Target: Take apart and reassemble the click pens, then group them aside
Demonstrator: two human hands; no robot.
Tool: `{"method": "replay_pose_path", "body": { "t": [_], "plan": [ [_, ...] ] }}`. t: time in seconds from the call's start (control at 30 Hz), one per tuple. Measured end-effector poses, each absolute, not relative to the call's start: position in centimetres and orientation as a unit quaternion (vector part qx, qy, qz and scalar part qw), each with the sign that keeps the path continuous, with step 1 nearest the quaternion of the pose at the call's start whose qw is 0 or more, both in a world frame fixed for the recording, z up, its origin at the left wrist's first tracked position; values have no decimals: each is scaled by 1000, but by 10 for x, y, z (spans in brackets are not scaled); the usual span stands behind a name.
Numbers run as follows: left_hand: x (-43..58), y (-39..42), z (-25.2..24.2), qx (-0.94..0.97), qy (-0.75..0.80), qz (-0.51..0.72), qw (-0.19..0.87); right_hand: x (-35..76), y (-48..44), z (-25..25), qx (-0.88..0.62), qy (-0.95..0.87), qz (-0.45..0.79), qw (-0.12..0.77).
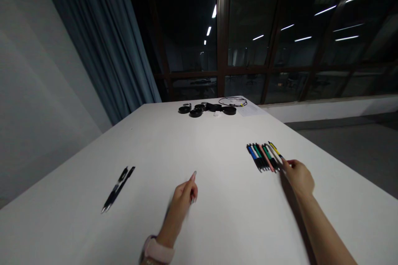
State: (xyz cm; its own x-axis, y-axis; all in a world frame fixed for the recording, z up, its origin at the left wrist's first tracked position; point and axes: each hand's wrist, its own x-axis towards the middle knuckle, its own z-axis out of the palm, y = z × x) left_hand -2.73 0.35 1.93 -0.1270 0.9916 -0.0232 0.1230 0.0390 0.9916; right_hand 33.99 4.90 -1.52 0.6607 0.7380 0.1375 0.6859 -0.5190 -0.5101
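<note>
A row of several coloured pens (265,157) lies on the white table (217,140) at the right. My right hand (299,177) reaches to the near end of that row, its fingertips pinched at the tip of the yellow pen (275,149) on the row's right side. My left hand (185,195) rests near the table's middle, loosely curled with the index finger pointing forward, holding nothing. A pink watch band sits on that wrist. Two black pens (118,189) lie side by side at the left.
At the table's far edge lie several black round items (207,109), a thin black cable (233,100) and a sheet of paper (250,109). A blue curtain (102,41) hangs at the left; dark windows stand behind.
</note>
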Motion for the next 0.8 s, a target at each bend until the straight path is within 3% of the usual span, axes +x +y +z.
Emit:
{"method": "replay_pose_path", "body": {
  "t": [0.8],
  "plan": [
    [-34, 8, 13, 483, 577, 492, 438, 333, 52, -22, -872, -442, 11, 211]
  ]
}}
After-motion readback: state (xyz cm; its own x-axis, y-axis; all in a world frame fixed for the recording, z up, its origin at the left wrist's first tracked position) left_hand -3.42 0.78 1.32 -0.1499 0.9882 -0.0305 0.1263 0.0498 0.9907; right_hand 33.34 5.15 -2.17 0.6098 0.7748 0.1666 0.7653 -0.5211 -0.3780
